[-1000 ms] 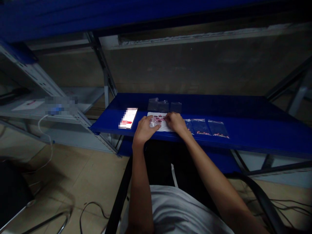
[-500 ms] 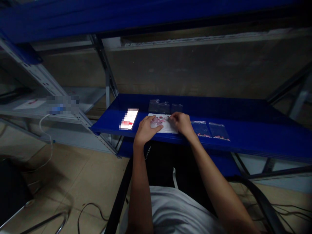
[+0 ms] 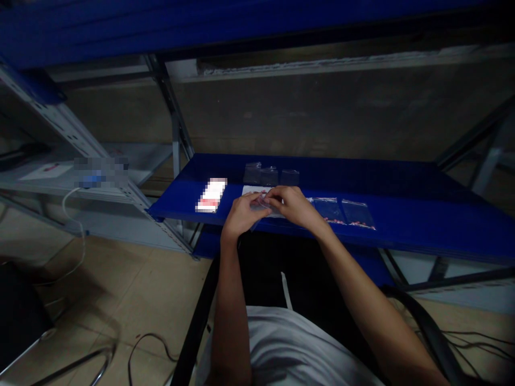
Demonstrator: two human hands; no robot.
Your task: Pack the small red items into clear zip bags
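Note:
My left hand (image 3: 241, 215) is closed on a small clear zip bag (image 3: 262, 202), held low over the blue shelf. My right hand (image 3: 290, 203) is at the top of this bag, its thumb and fingers pinched together; what lies between the fingertips is too small to make out. Beneath both hands lies a white sheet (image 3: 249, 189), mostly covered, with a few small pink pieces showing at its far side. To the right, a clear zip bag (image 3: 328, 208) and another zip bag (image 3: 358, 213) lie flat with small pink pieces along their lower edges.
Behind the sheet lie several clear bags (image 3: 269, 176). A lit phone (image 3: 212, 195) rests left of my hands on the blue shelf (image 3: 418, 214). A grey shelf unit (image 3: 148, 161) adjoins on the left. Another blue shelf (image 3: 257, 27) hangs overhead, and cables (image 3: 151, 338) run along the floor.
My right hand has moved left, from above the right part of the sheet to the bag in my left hand. The view has shifted slightly.

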